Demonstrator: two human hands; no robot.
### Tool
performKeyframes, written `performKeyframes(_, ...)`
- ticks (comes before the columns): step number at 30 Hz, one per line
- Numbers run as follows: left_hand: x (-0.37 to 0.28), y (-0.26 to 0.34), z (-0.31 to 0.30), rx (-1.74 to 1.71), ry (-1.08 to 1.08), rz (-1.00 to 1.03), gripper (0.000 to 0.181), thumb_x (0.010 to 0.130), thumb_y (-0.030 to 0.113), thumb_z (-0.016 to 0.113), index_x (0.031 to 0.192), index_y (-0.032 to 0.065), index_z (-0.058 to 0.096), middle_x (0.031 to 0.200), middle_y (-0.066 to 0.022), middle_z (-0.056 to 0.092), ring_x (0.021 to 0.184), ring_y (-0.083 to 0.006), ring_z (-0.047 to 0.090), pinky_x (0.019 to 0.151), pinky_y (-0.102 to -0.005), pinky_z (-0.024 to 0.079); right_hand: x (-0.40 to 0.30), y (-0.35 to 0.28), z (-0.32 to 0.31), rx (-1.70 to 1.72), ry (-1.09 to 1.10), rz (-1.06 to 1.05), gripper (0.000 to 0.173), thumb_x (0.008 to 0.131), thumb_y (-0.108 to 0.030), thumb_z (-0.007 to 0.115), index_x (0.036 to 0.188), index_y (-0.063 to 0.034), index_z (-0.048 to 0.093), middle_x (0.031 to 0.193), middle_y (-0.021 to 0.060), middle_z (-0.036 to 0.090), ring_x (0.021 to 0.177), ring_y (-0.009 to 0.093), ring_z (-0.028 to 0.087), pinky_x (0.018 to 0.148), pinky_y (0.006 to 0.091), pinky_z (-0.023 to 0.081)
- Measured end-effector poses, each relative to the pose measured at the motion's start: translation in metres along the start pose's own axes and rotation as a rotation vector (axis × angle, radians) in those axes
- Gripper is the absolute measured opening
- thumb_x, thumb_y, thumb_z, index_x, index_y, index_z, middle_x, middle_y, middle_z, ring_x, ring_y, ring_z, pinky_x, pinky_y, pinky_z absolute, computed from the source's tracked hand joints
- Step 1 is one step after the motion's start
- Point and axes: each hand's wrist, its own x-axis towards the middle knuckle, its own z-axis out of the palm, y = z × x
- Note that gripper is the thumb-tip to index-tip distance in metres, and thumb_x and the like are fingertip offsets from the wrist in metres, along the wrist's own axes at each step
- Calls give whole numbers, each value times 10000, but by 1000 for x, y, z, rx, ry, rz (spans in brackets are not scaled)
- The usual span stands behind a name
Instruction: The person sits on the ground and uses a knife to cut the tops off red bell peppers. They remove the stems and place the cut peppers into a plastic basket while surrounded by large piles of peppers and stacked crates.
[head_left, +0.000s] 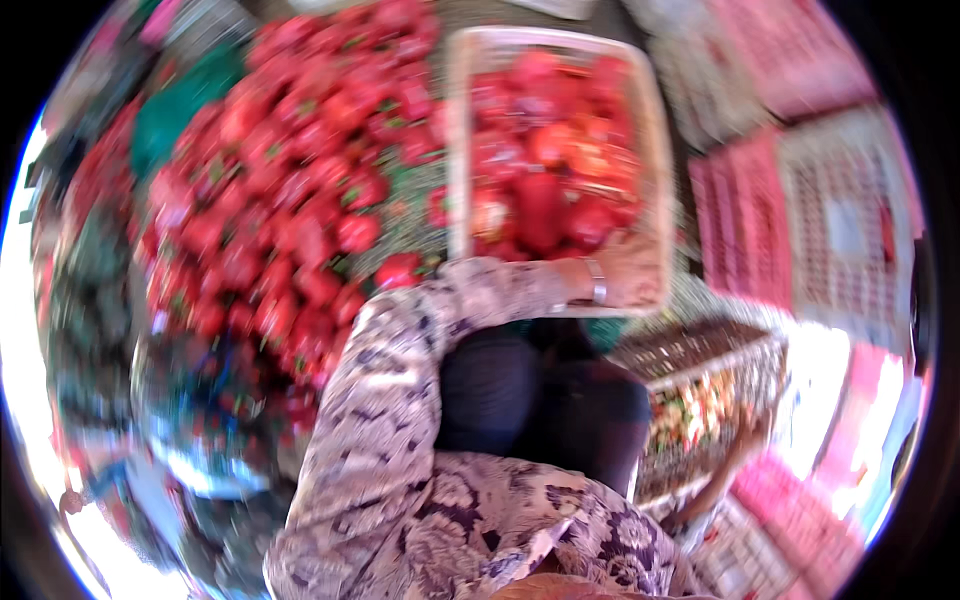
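Observation:
My left hand (631, 271), with a band at its wrist, lies at the near right corner of a light plastic crate (658, 161). Blur hides whether its fingers curl around the rim. Red bell peppers (541, 206) fill much of that crate, a few of them more orange. At the lower right, a blurred bare forearm and hand (741, 433) reach to the side of a second crate (709, 346), which holds pale and green scraps (694, 409). I cannot tell whether this hand is my right one or another person's.
A broad heap of red bell peppers (285, 202) covers the ground on the left, with a green object (184, 105) at its far edge. Stacked pink crates (739, 217) and white crates (844, 217) line the right side. Dark full bags (210, 405) stand at lower left.

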Motion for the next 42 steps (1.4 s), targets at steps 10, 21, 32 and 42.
performKeyframes(10,-260,-60,-141,-203,1133,-769,317,855,-124,579,1141,-15,660,1117,-79,677,1009,-143,656,821,-283,554,24,-134,67,20,-156,-88,395,948,-229,673,1292,-35,666,1048,83,716,849,199,643,742,335,501)
performKeyframes(21,-395,-157,-125,869,556,-1743,724,666,399,872,1156,4,513,1142,-239,542,1062,-428,554,854,-515,523,-4,-237,114,259,-373,-142,350,981,-185,646,1309,-62,650,918,50,629,809,147,532,738,317,452)
performKeyframes(32,-477,-175,-132,-222,1621,-1421,505,697,207,798,1086,-45,598,942,-196,695,810,-372,692,656,-500,582,-16,-296,145,480,-492,-143,291,952,-46,641,1231,36,663,1083,115,710,959,161,629,851,315,519)
performKeyframes(42,-222,-56,-191,-1888,1351,-389,405,910,188,617,1288,43,586,1237,-117,679,1124,-311,654,921,-521,554,-46,-463,190,657,-639,-826,380,780,36,658,1154,-24,668,1022,193,715,703,280,707,629,374,547)
